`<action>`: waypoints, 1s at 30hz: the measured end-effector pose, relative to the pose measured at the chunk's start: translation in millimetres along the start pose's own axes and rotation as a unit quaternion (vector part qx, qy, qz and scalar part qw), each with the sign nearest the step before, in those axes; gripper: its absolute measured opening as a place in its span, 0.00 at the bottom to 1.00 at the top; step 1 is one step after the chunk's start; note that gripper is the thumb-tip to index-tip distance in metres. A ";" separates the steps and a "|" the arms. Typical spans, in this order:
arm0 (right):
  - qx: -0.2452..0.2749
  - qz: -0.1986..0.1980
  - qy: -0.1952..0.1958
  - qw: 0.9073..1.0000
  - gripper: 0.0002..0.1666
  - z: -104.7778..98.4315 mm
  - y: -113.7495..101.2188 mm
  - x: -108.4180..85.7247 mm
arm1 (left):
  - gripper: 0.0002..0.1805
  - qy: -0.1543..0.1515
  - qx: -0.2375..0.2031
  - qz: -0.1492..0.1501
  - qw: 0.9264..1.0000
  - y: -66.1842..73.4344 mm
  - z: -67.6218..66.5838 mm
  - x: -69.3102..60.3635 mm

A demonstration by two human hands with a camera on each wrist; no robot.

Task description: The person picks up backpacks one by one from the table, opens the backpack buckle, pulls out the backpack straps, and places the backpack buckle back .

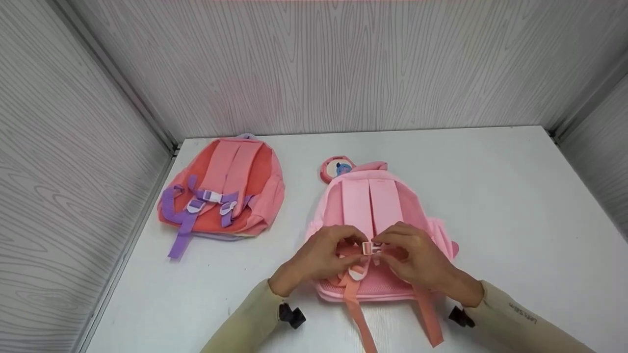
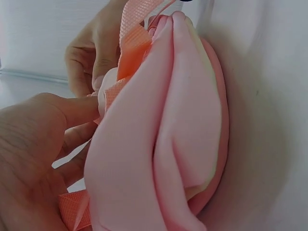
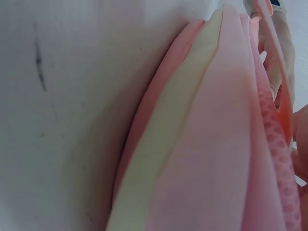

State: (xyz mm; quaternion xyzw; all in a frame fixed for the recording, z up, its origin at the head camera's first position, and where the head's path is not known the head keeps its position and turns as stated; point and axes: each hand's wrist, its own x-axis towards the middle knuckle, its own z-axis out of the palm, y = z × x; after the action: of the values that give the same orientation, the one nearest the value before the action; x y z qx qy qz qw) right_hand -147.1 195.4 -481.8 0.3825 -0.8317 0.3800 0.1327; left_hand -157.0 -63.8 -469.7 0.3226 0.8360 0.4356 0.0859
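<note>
A light pink backpack (image 1: 385, 196) lies straps-up on the table. Over its lower middle, the left hand (image 1: 326, 252) pinches the left part of a white buckle (image 1: 367, 248) between thumb and fingers. From the other side the right hand (image 1: 417, 255) pinches the buckle's right part; whether the two parts are latched I cannot tell. Orange straps (image 1: 354, 299) hang from the bag toward the front. In the left wrist view the left hand (image 2: 38, 144) is beside the pink bag side (image 2: 139, 134). The right wrist view shows mostly the bag's side (image 3: 202, 130), with fingers at the right edge.
A coral backpack (image 1: 265, 186) with purple straps (image 1: 181, 240) and a white buckle lies at the back left. Beside the pink bag's top handle is a round pink piece (image 1: 337, 168) with a blue figure. Grey wood-grain panels (image 1: 343, 63) stand around the white table (image 1: 515, 196).
</note>
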 end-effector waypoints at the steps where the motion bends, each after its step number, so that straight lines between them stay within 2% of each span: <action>1: 0.002 -0.002 0.002 1.000 0.17 0.0 0.0 0.0 | 0.14 -0.007 0.004 0.001 1.000 0.5 -1.4 0.1; 5: 0.012 -0.011 0.013 1.000 0.17 -0.5 -0.1 0.3 | 0.13 -0.031 0.020 0.001 0.999 2.1 -6.9 1.5; 11: 0.021 -0.024 0.023 0.999 0.18 -1.3 0.9 1.9 | 0.08 -0.057 0.037 -0.001 0.998 6.6 -15.1 5.7; 16: 0.032 -0.040 0.032 0.998 0.18 -2.3 3.0 4.2 | 0.07 -0.060 0.018 -0.003 0.998 9.3 -17.6 8.0; 22: 0.036 -0.059 0.041 0.997 0.19 -2.3 4.1 4.8 | 0.06 -0.049 -0.024 -0.026 0.998 9.9 -14.0 6.3; 27: 0.053 -0.067 0.050 0.995 0.22 -0.3 5.6 4.3 | 0.06 -0.042 -0.031 -0.023 0.998 9.5 -12.3 6.0; 30: 0.064 -0.057 0.052 0.995 0.22 0.8 5.6 3.5 | 0.06 -0.040 -0.032 -0.023 0.998 8.5 -11.5 6.0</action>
State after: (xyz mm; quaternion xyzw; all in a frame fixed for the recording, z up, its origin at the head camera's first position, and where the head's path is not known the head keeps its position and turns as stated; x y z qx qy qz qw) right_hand -153.5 195.2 -483.5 0.4161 -0.7748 0.4435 0.1728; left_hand -162.6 -64.4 -455.3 0.3172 0.8248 0.4469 0.1395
